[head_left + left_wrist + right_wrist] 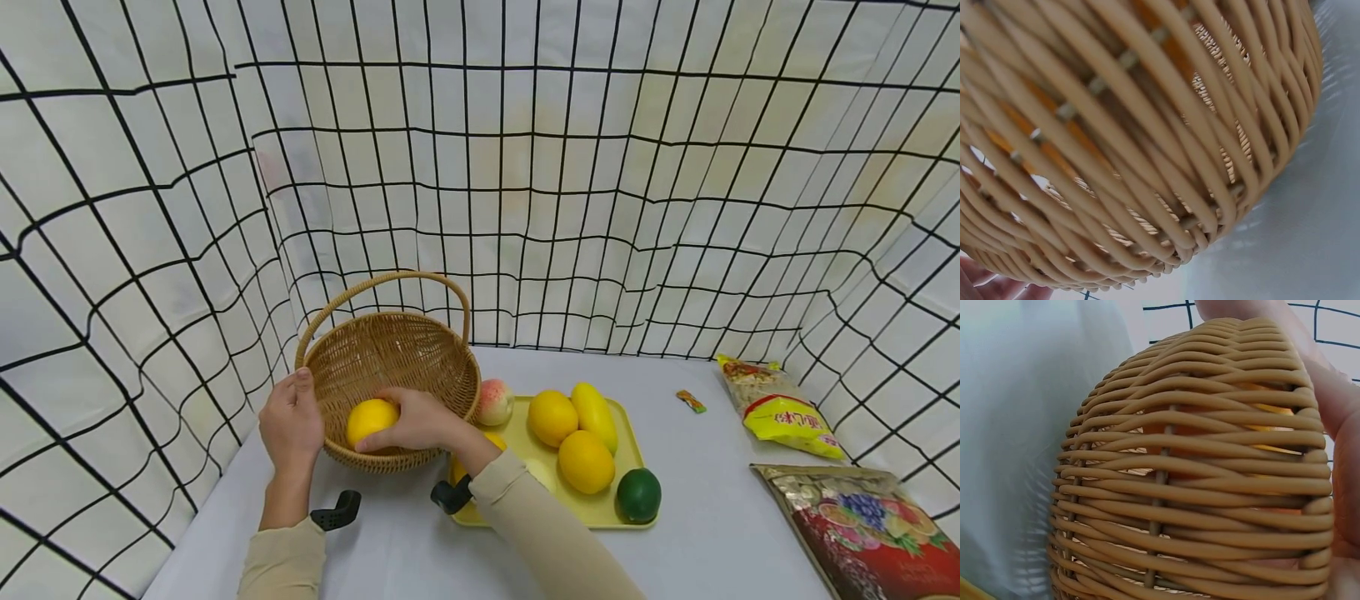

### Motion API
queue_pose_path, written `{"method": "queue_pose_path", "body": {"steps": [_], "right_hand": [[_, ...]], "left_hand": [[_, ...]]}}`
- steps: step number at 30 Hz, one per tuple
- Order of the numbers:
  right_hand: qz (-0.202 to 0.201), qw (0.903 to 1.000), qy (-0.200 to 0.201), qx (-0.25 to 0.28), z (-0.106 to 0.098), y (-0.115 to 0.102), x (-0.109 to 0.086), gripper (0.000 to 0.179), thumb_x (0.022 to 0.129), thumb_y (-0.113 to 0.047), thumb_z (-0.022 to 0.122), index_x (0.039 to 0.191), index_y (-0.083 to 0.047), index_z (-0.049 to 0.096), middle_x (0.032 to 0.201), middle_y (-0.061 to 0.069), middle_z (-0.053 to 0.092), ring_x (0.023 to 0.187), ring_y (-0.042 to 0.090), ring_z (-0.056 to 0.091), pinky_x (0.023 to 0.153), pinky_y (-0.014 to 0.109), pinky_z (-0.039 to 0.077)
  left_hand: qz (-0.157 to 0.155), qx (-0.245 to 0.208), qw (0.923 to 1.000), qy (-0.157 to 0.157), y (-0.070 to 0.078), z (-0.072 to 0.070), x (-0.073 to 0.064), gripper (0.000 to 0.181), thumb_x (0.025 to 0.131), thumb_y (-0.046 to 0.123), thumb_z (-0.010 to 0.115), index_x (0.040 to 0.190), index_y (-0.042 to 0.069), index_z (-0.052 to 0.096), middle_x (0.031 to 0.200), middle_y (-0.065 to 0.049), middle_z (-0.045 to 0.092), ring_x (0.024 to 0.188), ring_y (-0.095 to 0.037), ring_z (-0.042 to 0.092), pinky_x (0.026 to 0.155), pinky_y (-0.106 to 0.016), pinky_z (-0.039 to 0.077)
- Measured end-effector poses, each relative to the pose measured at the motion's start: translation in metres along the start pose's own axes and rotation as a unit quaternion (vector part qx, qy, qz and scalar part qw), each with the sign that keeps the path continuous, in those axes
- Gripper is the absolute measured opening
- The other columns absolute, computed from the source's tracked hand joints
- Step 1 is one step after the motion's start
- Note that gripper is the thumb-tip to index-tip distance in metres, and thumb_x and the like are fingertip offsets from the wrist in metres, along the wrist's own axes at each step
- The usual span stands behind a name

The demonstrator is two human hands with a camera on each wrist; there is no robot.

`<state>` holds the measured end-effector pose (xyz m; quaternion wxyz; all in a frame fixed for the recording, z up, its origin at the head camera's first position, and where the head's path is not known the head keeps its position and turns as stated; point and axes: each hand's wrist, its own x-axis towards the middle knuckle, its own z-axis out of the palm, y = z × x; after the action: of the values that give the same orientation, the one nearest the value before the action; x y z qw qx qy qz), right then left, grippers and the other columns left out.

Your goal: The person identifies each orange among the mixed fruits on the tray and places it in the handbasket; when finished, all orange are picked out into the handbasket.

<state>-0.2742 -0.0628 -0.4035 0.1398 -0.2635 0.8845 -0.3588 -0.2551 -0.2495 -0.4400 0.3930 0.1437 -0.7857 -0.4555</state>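
A wicker basket [390, 346] with a tall arched handle stands tilted, its opening facing me. My left hand [291, 421] grips its left rim near the foot of the handle, thumb up. Inside the basket's lower front, my right hand [423, 421] holds a yellow-orange orange [369, 417], fingers over the top and thumb in front. Orange colour shows through the weave [1210, 450] in the right wrist view. In the left wrist view the basket's wall [1147, 156] fills most of the picture, and fingertips [1000, 284] show at the lower left.
Right of the basket, a yellow tray [536, 458] bears oranges [587, 462], a mango [594, 417] and a dark green fruit [638, 496]. A peach [495, 402] sits between basket and tray. Farther right lie a small wrapper [691, 402] and two food bags [791, 425].
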Motion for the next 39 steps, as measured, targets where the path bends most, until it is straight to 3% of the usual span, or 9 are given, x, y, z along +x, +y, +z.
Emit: {"method": "queue_pose_path", "body": {"steps": [5, 9, 15, 22, 27, 31, 33, 36, 39], "right_hand": [[0.006, 0.9999, -0.007, -0.005, 0.001, 0.0, 0.0, 0.082, 0.075, -0.055, 0.08, 0.142, -0.019, 0.049, 0.119, -0.003, 0.061, 0.091, 0.009, 0.055, 0.078, 0.026, 0.046], [0.002, 0.9999, -0.009, -0.014, 0.001, 0.001, 0.0, 0.081, 0.076, -0.055, 0.079, 0.142, -0.021, 0.049, 0.12, -0.004, 0.061, 0.092, 0.009, 0.055, 0.078, 0.026, 0.046], [-0.008, 0.9996, -0.012, -0.023, 0.0, 0.001, 0.0, 0.079, 0.078, -0.053, 0.078, 0.143, -0.02, 0.047, 0.125, -0.002, 0.06, 0.096, 0.009, 0.055, 0.08, 0.026, 0.046], [-0.007, 1.0, 0.002, 0.005, -0.001, 0.0, 0.0, 0.068, 0.082, -0.047, 0.077, 0.139, -0.019, 0.052, 0.129, 0.001, 0.059, 0.107, 0.012, 0.056, 0.09, 0.03, 0.047], [-0.009, 0.9986, 0.03, 0.044, -0.001, 0.001, -0.001, 0.06, 0.084, -0.041, 0.077, 0.135, -0.02, 0.056, 0.125, -0.001, 0.06, 0.103, 0.012, 0.056, 0.088, 0.029, 0.046], [-0.035, 0.9969, 0.048, 0.052, 0.002, 0.0, -0.004, 0.053, 0.087, -0.039, 0.075, 0.134, -0.022, 0.058, 0.128, -0.002, 0.06, 0.108, 0.015, 0.057, 0.088, 0.028, 0.047], [-0.058, 0.9957, 0.06, 0.04, 0.003, -0.001, -0.006, 0.049, 0.089, -0.038, 0.073, 0.133, -0.022, 0.058, 0.13, -0.003, 0.059, 0.11, 0.016, 0.057, 0.087, 0.027, 0.047], [-0.089, 0.9927, 0.079, 0.021, 0.003, -0.004, -0.012, 0.046, 0.091, -0.036, 0.071, 0.133, -0.022, 0.058, 0.132, -0.004, 0.058, 0.112, 0.018, 0.057, 0.087, 0.026, 0.047], [-0.112, 0.9891, 0.094, 0.015, 0.004, -0.005, -0.018, 0.044, 0.092, -0.034, 0.07, 0.132, -0.02, 0.058, 0.134, -0.004, 0.057, 0.112, 0.018, 0.059, 0.087, 0.024, 0.048]], "left_hand": [[0.005, -0.004, 1.0, 0.004, 0.0, 0.001, 0.0, 0.089, 0.098, 0.067, 0.031, 0.095, -0.013, 0.069, 0.122, -0.026, 0.062, 0.117, -0.047, 0.054, 0.097, -0.061, 0.037], [0.004, -0.005, 1.0, 0.003, -0.001, 0.001, 0.0, 0.089, 0.098, 0.067, 0.031, 0.084, -0.013, 0.068, 0.123, -0.025, 0.062, 0.118, -0.046, 0.053, 0.097, -0.061, 0.037], [-0.002, -0.006, 1.0, -0.007, -0.001, 0.0, 0.0, 0.086, 0.098, 0.066, 0.031, 0.058, -0.007, 0.052, 0.126, -0.025, 0.06, 0.122, -0.046, 0.051, 0.099, -0.061, 0.036], [-0.006, 0.002, 0.9999, -0.012, -0.004, -0.001, 0.001, 0.085, 0.1, 0.064, 0.028, 0.07, -0.011, 0.058, 0.128, -0.025, 0.059, 0.121, -0.047, 0.051, 0.098, -0.062, 0.036], [-0.004, 0.002, 0.9999, -0.011, -0.005, -0.001, 0.002, 0.075, 0.1, 0.063, 0.03, 0.055, 0.003, 0.04, 0.128, -0.025, 0.059, 0.12, -0.047, 0.051, 0.095, -0.063, 0.038], [-0.004, 0.007, 1.0, -0.004, -0.006, -0.002, 0.001, 0.07, 0.101, 0.06, 0.03, 0.056, 0.007, 0.035, 0.119, -0.027, 0.062, 0.108, -0.049, 0.056, 0.087, -0.062, 0.041], [-0.001, 0.015, 0.9999, 0.002, -0.007, -0.002, 0.002, 0.069, 0.102, 0.059, 0.03, 0.057, 0.007, 0.034, 0.1, -0.028, 0.064, 0.086, -0.047, 0.058, 0.072, -0.056, 0.043], [0.011, 0.027, 0.9995, 0.014, -0.009, -0.002, 0.003, 0.067, 0.103, 0.057, 0.03, 0.057, 0.008, 0.035, 0.071, -0.019, 0.052, 0.055, -0.033, 0.043, 0.051, -0.042, 0.031], [0.016, 0.034, 0.999, 0.022, -0.011, -0.002, 0.005, 0.066, 0.102, 0.058, 0.03, 0.058, 0.01, 0.037, 0.057, -0.007, 0.037, 0.045, -0.02, 0.024, 0.046, -0.033, 0.018]]}}
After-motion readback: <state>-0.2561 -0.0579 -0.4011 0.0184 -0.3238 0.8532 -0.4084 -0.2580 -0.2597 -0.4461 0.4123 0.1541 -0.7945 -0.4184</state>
